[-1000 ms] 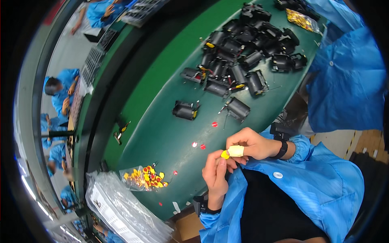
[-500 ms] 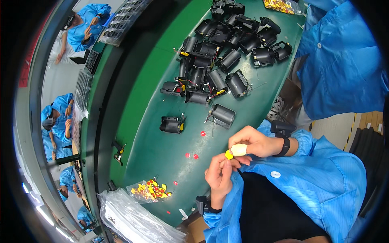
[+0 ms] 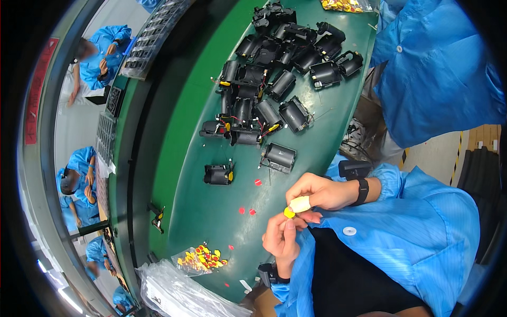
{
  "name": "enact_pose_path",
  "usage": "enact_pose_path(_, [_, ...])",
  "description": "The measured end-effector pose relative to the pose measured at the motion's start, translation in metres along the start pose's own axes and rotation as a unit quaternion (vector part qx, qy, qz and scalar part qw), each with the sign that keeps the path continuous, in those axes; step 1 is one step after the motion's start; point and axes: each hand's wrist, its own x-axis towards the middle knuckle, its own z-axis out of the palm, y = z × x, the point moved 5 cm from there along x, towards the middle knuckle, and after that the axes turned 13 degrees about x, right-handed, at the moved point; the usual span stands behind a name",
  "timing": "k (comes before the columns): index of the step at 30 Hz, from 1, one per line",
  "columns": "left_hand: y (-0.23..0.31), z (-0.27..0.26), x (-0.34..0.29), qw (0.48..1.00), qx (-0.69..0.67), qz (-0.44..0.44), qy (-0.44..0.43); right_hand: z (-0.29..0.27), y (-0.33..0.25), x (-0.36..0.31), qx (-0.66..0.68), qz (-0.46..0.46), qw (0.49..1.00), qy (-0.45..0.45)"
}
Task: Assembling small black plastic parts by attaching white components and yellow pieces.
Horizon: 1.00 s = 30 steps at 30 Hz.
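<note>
A small round yellow piece is pinched between my two hands in front of my chest. My left hand grips it from below with thumb and forefinger. Above it my right hand presses its fingers on the same piece; a cream finger cover wraps one digit. Just beyond the hands, a black plastic housing lies on the green tabletop. Several red round pieces are scattered to the left of my hands. Another black housing with a yellow piece on it lies farther left.
Many black housings with wires are heaped at the far side. A clear bag of yellow and red pieces lies near left, beside plastic sheeting. A co-worker's blue smock is at the right; other people sit beyond the far-left partition.
The view has shifted, so the tabletop things appear slightly left and the near ones lower. Both hands keep the yellow piece pinched between them, with little change in their hold.
</note>
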Motion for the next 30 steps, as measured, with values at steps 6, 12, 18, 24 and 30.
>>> enact_pose_path(6, [-0.005, -0.003, -0.005, 1.000, 0.006, -0.008, 0.019, 0.001, 0.003, 0.000, -0.017, 0.003, 1.000, 0.012])
enact_pose_path(12, [0.002, -0.011, -0.003, 0.992, 0.119, 0.015, 0.029, 0.001, 0.010, 0.000, 0.097, 0.041, 0.994, 0.002])
enact_pose_path(18, [0.010, -0.044, 0.020, 0.759, 0.618, 0.201, 0.039, 0.004, 0.000, -0.016, 0.251, 0.039, 0.967, -0.012])
enact_pose_path(24, [-0.028, -0.052, 0.047, 0.717, 0.658, 0.048, -0.224, -0.026, -0.026, -0.036, 0.076, -0.086, 0.989, 0.093])
enact_pose_path(30, [0.019, -0.012, 0.063, 0.644, 0.708, 0.113, -0.269, -0.062, -0.044, -0.073, -0.034, -0.142, 0.968, 0.202])
